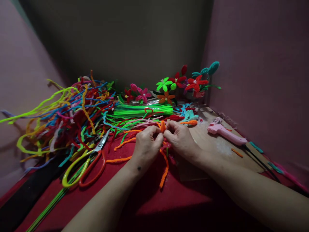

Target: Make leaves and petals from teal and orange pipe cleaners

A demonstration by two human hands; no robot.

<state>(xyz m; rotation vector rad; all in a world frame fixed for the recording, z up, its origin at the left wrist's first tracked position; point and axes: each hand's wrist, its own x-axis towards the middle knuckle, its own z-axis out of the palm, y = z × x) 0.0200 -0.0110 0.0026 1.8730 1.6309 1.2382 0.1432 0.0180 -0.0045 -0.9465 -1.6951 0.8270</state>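
Between my two hands, at the middle of the view, is an orange pipe cleaner (163,126) bent into a small petal-like loop. My left hand (149,141) pinches its left side with thumb and forefinger. From the right, my right hand (180,138) pinches the same piece, its fingertips close to the left ones. Below the hands a loose orange strip (164,170) lies on the red cloth. More orange pipe cleaners (120,159) lie left of my left hand. The fingertips partly hide the held piece.
Scissors (93,169) with yellow and red handles lie at left, before a tangled heap of pipe cleaners (79,112). A green bundle (142,110) and fuzzy flowers (165,84) are behind. A pink glue gun (227,133) rests on a board (205,129) at right, its black cord trailing.
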